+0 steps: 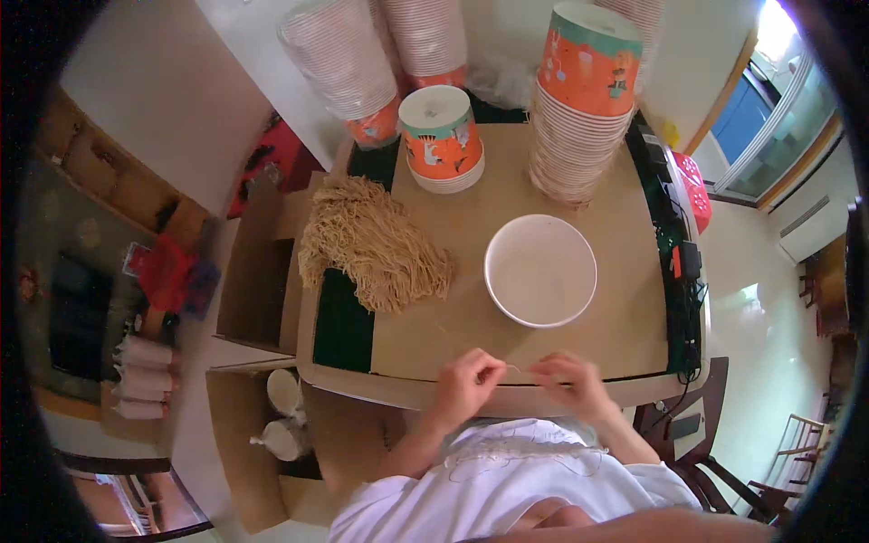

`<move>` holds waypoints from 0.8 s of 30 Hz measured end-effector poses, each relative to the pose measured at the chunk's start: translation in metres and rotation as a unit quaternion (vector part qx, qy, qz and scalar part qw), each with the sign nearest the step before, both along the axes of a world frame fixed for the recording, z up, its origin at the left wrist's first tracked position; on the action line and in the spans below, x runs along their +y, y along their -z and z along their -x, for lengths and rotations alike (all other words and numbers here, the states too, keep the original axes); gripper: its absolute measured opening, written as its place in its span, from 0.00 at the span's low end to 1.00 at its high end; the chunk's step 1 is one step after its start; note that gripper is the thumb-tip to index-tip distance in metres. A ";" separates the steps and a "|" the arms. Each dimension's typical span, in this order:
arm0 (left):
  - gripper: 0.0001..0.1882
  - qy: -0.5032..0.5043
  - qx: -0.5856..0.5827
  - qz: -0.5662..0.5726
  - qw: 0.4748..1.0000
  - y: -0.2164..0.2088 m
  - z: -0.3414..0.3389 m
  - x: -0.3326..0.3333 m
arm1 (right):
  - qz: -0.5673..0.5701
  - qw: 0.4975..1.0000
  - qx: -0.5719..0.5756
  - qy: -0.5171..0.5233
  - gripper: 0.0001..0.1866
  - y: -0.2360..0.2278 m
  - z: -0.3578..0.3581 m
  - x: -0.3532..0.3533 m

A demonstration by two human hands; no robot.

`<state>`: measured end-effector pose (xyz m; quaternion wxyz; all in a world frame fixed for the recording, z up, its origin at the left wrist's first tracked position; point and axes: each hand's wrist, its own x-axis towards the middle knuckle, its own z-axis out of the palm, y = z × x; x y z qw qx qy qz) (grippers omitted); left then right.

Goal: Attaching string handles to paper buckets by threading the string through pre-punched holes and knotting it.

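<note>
Both of my hands are at the front edge of the table, a short way apart. My left hand (467, 384) is closed in a pinch on a thin tan string (514, 367). Its end reaches across to my right hand (574, 384), whose fingertips are pinched together on it. Just beyond my hands stands a white paper tub (541, 276), its mouth facing up and nothing visible inside. Left of it lies a loose heap of tan strings (371, 240), spilling over the cardboard sheet (434, 348).
An upturned orange and green tub (444, 136) and a tall stack of tubs (584, 118) stand at the back, with bagged stacks (339, 68) behind. Power strips with black cables (685, 271) line the right edge. An open carton (244, 452) holding wrapped tubs sits at lower left.
</note>
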<state>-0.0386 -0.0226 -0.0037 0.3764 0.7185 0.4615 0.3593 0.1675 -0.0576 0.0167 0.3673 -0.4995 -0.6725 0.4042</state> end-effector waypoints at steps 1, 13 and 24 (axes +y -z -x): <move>0.03 0.002 0.010 0.029 1.000 -0.002 -0.007 -0.008 | 0.002 1.000 0.001 0.001 0.07 0.011 0.012 -0.006; 0.05 0.001 0.015 0.030 0.999 0.014 -0.023 -0.020 | 0.291 0.912 0.278 0.080 0.11 0.062 0.023 -0.014; 0.05 0.035 0.096 -0.079 0.992 0.020 -0.033 -0.020 | 0.219 0.896 0.362 0.137 0.05 0.055 0.018 -0.007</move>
